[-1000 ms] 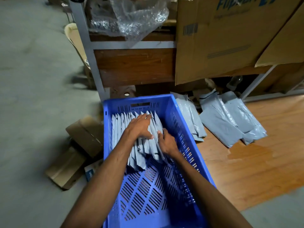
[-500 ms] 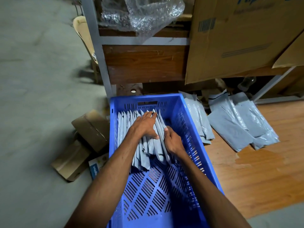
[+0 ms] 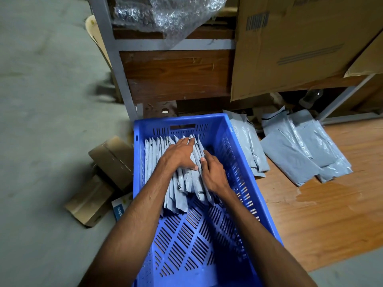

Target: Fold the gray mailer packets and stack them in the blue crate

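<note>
A person's 2 bare hands work inside a blue perforated plastic crate (image 3: 234, 162) on the floor, where a row of folded gray plastic mailer packets (image 3: 151, 160) stands on edge, packed against the crate's far wall and leaning toward its left side. The left hand (image 3: 179, 155) lies flat across the top of the row, fingers straight and spread, thumb pressed onto a packet near the right end. The right hand (image 3: 213, 174) rests against the rightmost packets, fingers loosely bent along their edge; whether it grips one or only presses cannot be told. The near half of the crate's slotted bottom shows bare. Just right of the crate, loose unfolded gray mailer packets (image 3: 298, 154) lie in overlapping heaps on the brown wooden floor (image 3: 310, 214). Left of the crate, flattened brown cardboard pieces (image 3: 101, 183) rest on gray concrete. Behind stand a gray metal-framed wooden bench (image 3: 176, 75), crumpled clear bubble wrap (image 3: 178, 15), and a large brown cardboard box (image 3: 290, 46).
</note>
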The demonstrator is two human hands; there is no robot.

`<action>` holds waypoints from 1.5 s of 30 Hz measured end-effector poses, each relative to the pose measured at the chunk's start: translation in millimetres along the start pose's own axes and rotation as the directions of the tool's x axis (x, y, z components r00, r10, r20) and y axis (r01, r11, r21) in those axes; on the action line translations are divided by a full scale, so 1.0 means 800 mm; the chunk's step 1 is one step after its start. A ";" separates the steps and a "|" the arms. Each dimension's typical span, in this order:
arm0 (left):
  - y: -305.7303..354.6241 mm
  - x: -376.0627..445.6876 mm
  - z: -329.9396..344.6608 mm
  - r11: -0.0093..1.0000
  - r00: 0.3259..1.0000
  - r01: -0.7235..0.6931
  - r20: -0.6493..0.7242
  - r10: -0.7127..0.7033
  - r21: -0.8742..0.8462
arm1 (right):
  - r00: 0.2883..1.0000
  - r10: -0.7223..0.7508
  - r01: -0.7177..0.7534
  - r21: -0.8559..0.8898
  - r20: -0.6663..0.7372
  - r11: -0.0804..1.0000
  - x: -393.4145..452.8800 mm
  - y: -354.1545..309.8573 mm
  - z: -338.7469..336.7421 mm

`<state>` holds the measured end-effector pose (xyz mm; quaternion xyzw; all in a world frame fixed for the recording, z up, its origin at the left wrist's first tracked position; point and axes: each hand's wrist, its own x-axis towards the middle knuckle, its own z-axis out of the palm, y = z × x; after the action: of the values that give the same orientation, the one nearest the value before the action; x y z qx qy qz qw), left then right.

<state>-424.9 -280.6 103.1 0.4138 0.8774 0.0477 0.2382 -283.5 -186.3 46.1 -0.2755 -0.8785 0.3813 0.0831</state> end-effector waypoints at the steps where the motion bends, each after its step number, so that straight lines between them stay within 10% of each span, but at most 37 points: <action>1: 0.001 -0.001 -0.001 1.000 1.000 0.001 0.002 -0.001 -0.006 | 1.000 -0.006 0.006 0.001 0.003 1.000 0.000 0.001 0.001; 12: 0.004 -0.016 -0.003 0.993 0.981 -0.009 -0.193 -0.014 -0.117 | 0.992 -0.099 0.090 -0.099 -0.082 0.991 -0.007 -0.024 -0.026; 27: 0.101 -0.036 -0.040 0.937 0.749 -0.201 -0.662 -0.041 -0.285 | 0.885 -0.282 0.246 -0.140 -0.370 0.959 0.005 -0.031 -0.168; 45: 0.377 0.097 0.076 0.966 0.880 -0.004 -0.459 -0.118 -0.257 | 0.970 -0.166 0.107 -0.301 -0.177 0.948 0.040 0.266 -0.325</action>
<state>-227.0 -32.9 104.6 0.3301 0.9075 0.2500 0.0697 -127.7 112.3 72.6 -0.2600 -0.9289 0.2124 0.1561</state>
